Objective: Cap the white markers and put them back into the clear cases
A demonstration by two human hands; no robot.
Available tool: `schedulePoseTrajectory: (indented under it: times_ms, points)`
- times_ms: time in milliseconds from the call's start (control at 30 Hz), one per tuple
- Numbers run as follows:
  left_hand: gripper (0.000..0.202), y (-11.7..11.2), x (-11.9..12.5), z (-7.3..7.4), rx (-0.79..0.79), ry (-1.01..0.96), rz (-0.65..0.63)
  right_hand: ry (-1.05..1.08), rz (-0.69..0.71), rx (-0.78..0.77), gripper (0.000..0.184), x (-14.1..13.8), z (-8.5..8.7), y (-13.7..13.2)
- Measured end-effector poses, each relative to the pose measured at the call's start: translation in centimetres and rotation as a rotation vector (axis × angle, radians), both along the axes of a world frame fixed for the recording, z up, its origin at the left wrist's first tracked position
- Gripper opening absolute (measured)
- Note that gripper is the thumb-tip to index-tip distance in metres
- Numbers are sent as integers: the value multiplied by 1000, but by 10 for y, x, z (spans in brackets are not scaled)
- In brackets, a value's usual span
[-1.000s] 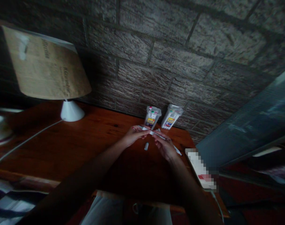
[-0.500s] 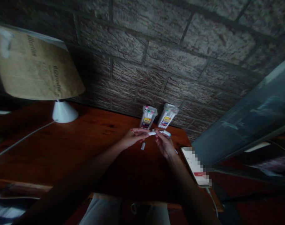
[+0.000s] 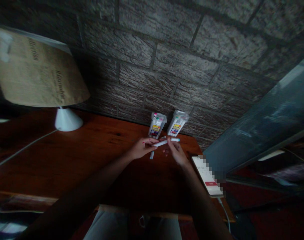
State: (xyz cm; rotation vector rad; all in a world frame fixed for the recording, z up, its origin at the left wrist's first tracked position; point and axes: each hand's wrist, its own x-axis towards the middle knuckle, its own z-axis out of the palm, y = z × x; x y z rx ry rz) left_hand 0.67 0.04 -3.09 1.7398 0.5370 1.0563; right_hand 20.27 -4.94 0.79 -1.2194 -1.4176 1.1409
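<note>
A white marker (image 3: 161,143) with a teal-tipped end lies slantwise between my hands above the desk. My left hand (image 3: 142,148) pinches its left part between thumb and fingers. Near its right end, my right hand (image 3: 175,151) grips it with the fingertips. A small loose marker cap (image 3: 151,155) rests on the wood just below my left fingers. Behind my hands stand two clear marker cases, the left case (image 3: 157,126) showing pink and green marker ends, and the right case (image 3: 178,123) holding more markers.
The wooden desk (image 3: 99,143) runs up to a stone-block wall (image 3: 142,76). At the left stands a lamp (image 3: 68,118) with a printed shade and a trailing cord. A phone (image 3: 207,176) with a cable lies at the right edge, beside a grey panel (image 3: 257,116).
The left end of the marker has dipped slightly and its right end has risen a little. Both hands stay on it; the view has shifted slightly.
</note>
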Motion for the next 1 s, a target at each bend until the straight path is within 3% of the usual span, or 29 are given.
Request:
schedulePoseTrajectory:
  times_ms: [100,367,500,567,700,767,833,933,1000]
  points:
    - [27,1,1,-2,23,21,11,-52,-14,19,77,-1,1,-1]
    - [26,4,-1,-4,62,23,38,-279,-73,126,79,5,-7,-1]
    - [27,7,-5,-1,57,-20,101,-351,-16,42,88,18,-6,2]
    - [32,10,-6,0,1,-74,151,-431,-117,78,81,29,-3,4]
    - [41,16,-8,-1,-123,-177,169,-600,-512,306,52,51,0,11]
    - [41,19,-8,-3,-176,-203,173,-621,-551,356,46,54,-2,11]
    - [40,21,-8,-4,-215,-220,189,-595,-383,380,42,45,-7,11]
    - [41,22,-8,-3,-225,-258,202,-559,115,398,39,17,-19,8]
    - [41,22,-9,-1,-206,-283,215,-591,279,399,32,-1,-27,7]
